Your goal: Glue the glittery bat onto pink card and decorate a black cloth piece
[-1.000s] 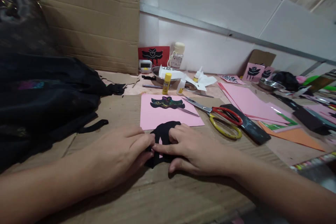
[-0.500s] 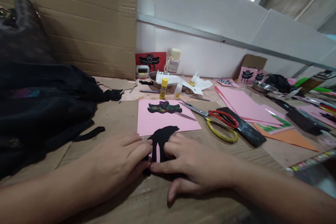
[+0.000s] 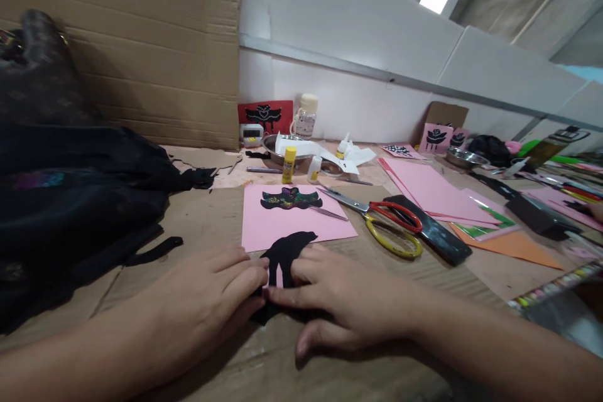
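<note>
A black cutout (image 3: 288, 246) lies on the cardboard-covered tabletop, with a strip of pink (image 3: 279, 276) showing in its slit. My left hand (image 3: 221, 289) has its fingers together at the cutout's left edge, thumb tucked beneath. Over the right side of the cutout, my right hand (image 3: 334, 298) presses with a straight index finger, its thumb apart. Both hands cover much of the lower cutout. Just beyond is a pink sheet (image 3: 264, 232) bearing a black shape with glittery colours (image 3: 291, 198) and tweezers (image 3: 330, 212). Scissors (image 3: 396, 226) with red and yellow handles rest to the right.
A glue stick (image 3: 289, 164), a small white bottle (image 3: 315, 168) and a metal bowl (image 3: 271, 144) stand behind. Black fabric (image 3: 94, 213) and a bag (image 3: 42, 75) fill the left. Pink sheets (image 3: 433, 185) lie right; another person's hand (image 3: 597, 210) shows at the far-right edge.
The view has shifted slightly, so the table items appear a little lower and further left. My right index fingertip has slid slightly left over the pink strip. Both hands stay on the cutout.
</note>
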The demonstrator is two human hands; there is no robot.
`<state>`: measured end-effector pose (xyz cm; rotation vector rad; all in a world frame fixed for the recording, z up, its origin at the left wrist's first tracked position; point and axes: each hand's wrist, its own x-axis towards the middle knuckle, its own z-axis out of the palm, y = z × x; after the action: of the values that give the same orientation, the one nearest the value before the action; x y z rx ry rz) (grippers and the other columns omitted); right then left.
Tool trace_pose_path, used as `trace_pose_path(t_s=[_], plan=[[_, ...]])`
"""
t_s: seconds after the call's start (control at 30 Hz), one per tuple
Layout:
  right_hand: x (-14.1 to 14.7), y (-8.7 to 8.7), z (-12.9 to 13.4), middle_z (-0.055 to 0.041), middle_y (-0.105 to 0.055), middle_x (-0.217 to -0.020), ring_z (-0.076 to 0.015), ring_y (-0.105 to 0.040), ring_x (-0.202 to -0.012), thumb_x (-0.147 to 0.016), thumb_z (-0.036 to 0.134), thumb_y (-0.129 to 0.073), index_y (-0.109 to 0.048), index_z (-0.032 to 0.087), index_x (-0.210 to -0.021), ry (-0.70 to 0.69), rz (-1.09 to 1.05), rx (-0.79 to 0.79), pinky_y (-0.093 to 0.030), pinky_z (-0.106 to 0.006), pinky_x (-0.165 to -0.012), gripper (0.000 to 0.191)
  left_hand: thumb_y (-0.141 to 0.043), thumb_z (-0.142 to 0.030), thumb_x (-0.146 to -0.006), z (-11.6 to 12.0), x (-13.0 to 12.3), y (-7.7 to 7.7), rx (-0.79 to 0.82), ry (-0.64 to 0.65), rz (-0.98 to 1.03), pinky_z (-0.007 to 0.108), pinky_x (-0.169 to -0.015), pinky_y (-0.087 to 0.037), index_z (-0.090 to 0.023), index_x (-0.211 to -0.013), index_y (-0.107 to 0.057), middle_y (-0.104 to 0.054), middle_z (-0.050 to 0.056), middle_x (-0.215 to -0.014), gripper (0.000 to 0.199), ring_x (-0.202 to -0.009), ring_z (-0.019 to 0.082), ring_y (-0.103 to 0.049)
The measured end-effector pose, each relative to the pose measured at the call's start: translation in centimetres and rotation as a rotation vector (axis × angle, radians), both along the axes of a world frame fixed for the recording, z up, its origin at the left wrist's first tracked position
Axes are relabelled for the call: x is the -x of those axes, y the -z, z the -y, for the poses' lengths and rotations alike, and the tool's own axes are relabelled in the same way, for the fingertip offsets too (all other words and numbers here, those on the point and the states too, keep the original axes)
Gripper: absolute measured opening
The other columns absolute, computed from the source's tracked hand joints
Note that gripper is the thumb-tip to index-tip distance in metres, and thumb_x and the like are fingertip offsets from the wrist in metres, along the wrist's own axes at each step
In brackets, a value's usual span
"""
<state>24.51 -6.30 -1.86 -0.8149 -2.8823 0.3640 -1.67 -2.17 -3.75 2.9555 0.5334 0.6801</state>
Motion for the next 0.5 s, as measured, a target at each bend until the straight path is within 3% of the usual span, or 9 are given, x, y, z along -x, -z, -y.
trace_pose_path(t_s=[0.07, 0.2, 0.33, 0.5], plan=[[0.1, -0.1, 0.0, -0.0166, -0.07, -0.135, -0.0278, -0.062, -0.117, -0.103, 0.057, -0.067, -0.069, 0.014, -0.143, -0.043, -0.015, 0.002, -0.046, -0.039, -0.099, 0.058, -0.042, -0.021, -0.11, -0.1, 0.0, 0.1, -0.004, 0.028, -0.01, 0.029, -0.08, -0.058, -0.023, -0.101, -0.069, -0.078, 0.003, -0.099, 0.029, -0.085, 0.019, -0.074], [0.1, -0.3, 0.1, -0.0148, -0.074, -0.124, -0.027, -0.063, -0.107, -0.103, 0.056, -0.068, -0.068, 0.014, -0.145, 0.007, 0.001, 0.013, -0.047, -0.039, -0.097, 0.059, -0.042, -0.021, -0.11, -0.1, 0.0, 0.0, -0.011, 0.037, -0.011, 0.029, -0.079, -0.058, -0.022, -0.098, -0.066, -0.077, 0.004, -0.1, 0.027, -0.084, 0.02, -0.074], [0.1, -0.6, 0.2, -0.0158, -0.07, -0.137, -0.029, -0.061, -0.121, -0.105, 0.053, -0.066, -0.069, 0.013, -0.143, -0.028, -0.01, 0.034, -0.046, -0.041, -0.105, 0.056, -0.041, -0.018, -0.109, -0.1, 0.1, 0.3, -0.059, 0.053, -0.009, 0.029, -0.08, -0.059, -0.023, -0.102, -0.067, -0.078, 0.002, -0.099, 0.027, -0.084, 0.02, -0.074], [0.5, -0.7, 0.3, -0.0136, -0.073, -0.133, -0.0274, -0.062, -0.119, -0.108, 0.047, -0.064, -0.071, 0.014, -0.14, -0.005, 0.012, 0.021, -0.047, -0.04, -0.105, 0.046, -0.045, -0.008, -0.098, -0.2, 0.2, 1.1, -0.11, 0.046, -0.039, 0.029, -0.084, -0.06, -0.025, -0.106, -0.068, -0.079, 0.001, -0.104, 0.029, -0.09, 0.02, -0.075]])
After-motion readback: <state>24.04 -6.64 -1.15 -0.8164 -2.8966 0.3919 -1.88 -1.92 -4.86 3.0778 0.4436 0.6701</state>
